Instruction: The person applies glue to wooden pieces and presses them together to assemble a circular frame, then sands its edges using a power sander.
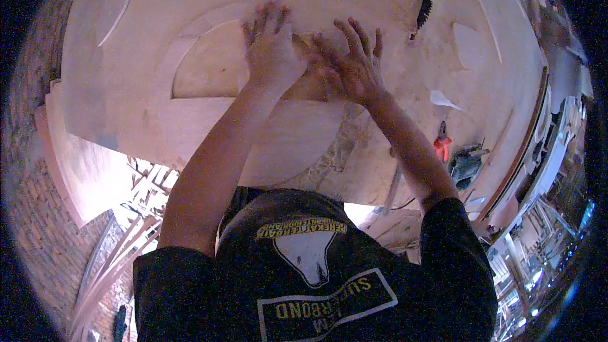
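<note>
Left hand blurred, fingers spread wide, over pale arched wooden band — right hand beside it, fingers splayed wide, red-handled metal pliers well apart.

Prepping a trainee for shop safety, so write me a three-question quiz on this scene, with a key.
1. Which is nearer the toothed blade: the person's left hand or right hand?

2. What colour are the handles of the pliers?
A) Blue
B) Red
C) Green

3. True or false: the right hand is clenched in a fist.

Key:
1. The right hand.
2. B.
3. False; it is open, with fingers spread.
</note>
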Available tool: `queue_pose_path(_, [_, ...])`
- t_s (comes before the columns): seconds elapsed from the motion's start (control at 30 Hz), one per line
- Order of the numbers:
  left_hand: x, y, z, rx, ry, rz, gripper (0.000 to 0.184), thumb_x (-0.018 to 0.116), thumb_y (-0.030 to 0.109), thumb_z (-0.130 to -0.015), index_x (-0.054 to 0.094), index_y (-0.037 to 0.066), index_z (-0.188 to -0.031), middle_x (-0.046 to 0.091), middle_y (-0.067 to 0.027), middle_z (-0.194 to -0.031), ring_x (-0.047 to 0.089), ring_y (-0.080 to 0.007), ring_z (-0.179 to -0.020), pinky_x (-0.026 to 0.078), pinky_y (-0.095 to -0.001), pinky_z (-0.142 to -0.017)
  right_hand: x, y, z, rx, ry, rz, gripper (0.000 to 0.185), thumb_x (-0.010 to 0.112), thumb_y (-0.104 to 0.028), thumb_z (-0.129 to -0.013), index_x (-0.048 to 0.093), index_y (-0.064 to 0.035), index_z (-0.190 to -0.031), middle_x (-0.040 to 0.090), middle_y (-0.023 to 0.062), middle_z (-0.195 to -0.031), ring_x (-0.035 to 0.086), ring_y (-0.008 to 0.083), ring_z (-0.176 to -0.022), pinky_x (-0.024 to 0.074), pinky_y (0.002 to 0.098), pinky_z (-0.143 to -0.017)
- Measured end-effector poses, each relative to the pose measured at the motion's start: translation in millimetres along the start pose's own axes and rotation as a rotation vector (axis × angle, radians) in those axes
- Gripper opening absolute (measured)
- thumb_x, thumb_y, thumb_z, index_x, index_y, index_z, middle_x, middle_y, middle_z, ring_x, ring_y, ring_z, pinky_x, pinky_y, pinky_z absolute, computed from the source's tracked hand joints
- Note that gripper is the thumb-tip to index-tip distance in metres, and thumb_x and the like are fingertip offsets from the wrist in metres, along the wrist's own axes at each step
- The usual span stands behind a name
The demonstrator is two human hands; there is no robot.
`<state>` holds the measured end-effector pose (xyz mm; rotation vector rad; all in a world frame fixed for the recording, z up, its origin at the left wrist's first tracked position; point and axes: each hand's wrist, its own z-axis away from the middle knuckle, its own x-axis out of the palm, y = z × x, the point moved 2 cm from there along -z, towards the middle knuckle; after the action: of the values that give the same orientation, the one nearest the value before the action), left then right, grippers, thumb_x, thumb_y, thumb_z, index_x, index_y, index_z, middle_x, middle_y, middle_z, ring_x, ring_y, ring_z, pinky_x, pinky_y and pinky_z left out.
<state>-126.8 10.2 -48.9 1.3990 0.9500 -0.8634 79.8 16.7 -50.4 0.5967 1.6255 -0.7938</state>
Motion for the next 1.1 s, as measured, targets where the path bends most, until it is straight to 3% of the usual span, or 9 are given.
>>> queue_pose_path(0.1, [-3.6,3.0,1.6,0.046,0.12,0.01,0.062,0.068,0.037,-0.091,0.057,0.004,-0.143,0.041,-0.0203,-0.16,0.035,-0.0428,-0.149,0.021,-0.0674,-0.12,-0.9,-6.4,-12.6,-0.003,-0.044,-0.003,0.064,0.047,-0.069,-0.095,0.052,-0.038,-0.151,0.032,0.0078,-0.164,0.022,0.035,-0.155,-0.0018,0.0694,-0.12])
queue_pose_path(0.2, [-1.6,2.1,1.4,0.043,0.12,-0.004,0.065,0.067,0.038,-0.091,0.055,0.004,-0.145,0.041,-0.0201,-0.16,0.033,-0.0423,-0.15,0.02,-0.0674,-0.12,1.1,-10.0,-21.5,-0.028,-0.021,-0.043,0.065,0.051,-0.069,-0.093,0.055,-0.0344,-0.148,0.036,0.0079,-0.163,0.026,0.0373,-0.153,0.0,0.0743,-0.118])
queue_pose_path(0.5, [-1.3,0.2,0.7,0.013,0.016,-0.059,0.094,0.082,0.047,-0.076,0.046,0.006,-0.153,0.032,-0.015,-0.166,0.026,-0.0388,-0.154,0.012,-0.0638,-0.124,-9.4,-3.6,-13.8,-0.032,-0.024,-0.021,0.055,0.053,-0.063,-0.096,0.058,-0.038,-0.145,0.039,0.0067,-0.16,0.026,0.0346,-0.153,-0.0002,0.0674,-0.121])
queue_pose_path(0.63, [-5.4,3.2,1.8,0.04,0.113,0.006,0.07,0.068,0.042,-0.091,0.051,0.006,-0.149,0.039,-0.0178,-0.162,0.034,-0.0415,-0.15,0.021,-0.0731,-0.117,-13.5,0.7,-7.6,-0.023,0.024,-0.074,0.054,0.054,-0.06,-0.097,0.06,-0.036,-0.144,0.039,0.0065,-0.159,0.026,0.0336,-0.153,0.0005,0.066,-0.122])
queue_pose_path(0.8, [-51.1,10.0,26.0,-0.01,0.12,-0.049,0.089,0.08,0.053,-0.08,0.047,0.013,-0.152,0.034,-0.0132,-0.165,0.028,-0.0355,-0.153,0.008,-0.0692,-0.122,-12.5,-2.8,-10.1,-0.037,0.142,-0.015,0.046,0.069,-0.042,-0.092,0.067,-0.0301,-0.136,0.055,0.006,-0.141,0.046,0.0323,-0.137,0.0219,0.0603,-0.117])
queue_pose_path(0.87, [-94.0,-6.2,42.6,-0.323,-0.302,0.194,0.087,0.078,0.054,-0.082,0.047,0.013,-0.152,0.037,-0.0118,-0.163,0.032,-0.0334,-0.152,0.006,-0.0689,-0.122,-10.9,-1.2,-11.2,-0.024,0.191,-0.037,0.042,0.074,-0.035,-0.088,0.07,-0.0274,-0.13,0.063,0.0045,-0.126,0.055,0.0309,-0.124,0.0331,0.056,-0.108])
queue_pose_path(0.93, [-83.1,-47.3,86.9,-0.292,-0.102,0.183,0.084,0.077,0.055,-0.083,0.049,0.013,-0.15,0.041,-0.0104,-0.16,0.036,-0.0316,-0.149,0.005,-0.0688,-0.122,-19.9,-5.8,-14.3,0.018,0.201,-0.056,0.037,0.078,-0.027,-0.085,0.073,-0.0246,-0.122,0.068,0.0023,-0.111,0.061,0.029,-0.109,0.0423,0.0503,-0.095])
queue_pose_path(0.97, [-56.3,-74.5,124.6,-0.094,0.302,0.043,0.082,0.077,0.056,-0.084,0.051,0.014,-0.149,0.043,-0.0097,-0.157,0.039,-0.0308,-0.147,0.005,-0.0689,-0.121,-21.3,-8.3,-16.9,0.013,0.206,-0.064,0.035,0.078,-0.027,-0.085,0.074,-0.0243,-0.119,0.068,0.0013,-0.107,0.061,0.028,-0.105,0.0422,0.0487,-0.091])
queue_pose_path(1.1, [-95.7,-122.0,177.3,-0.284,0.345,-0.128,0.07,0.074,0.05,-0.089,0.055,0.012,-0.145,0.049,-0.0124,-0.151,0.043,-0.0327,-0.142,0.013,-0.0662,-0.121,-20.5,-15.3,-21.1,0.026,0.199,-0.058,0.027,0.079,-0.026,-0.083,0.077,-0.0236,-0.11,0.07,-0.0012,-0.097,0.062,0.0247,-0.093,0.042,0.0448,-0.083])
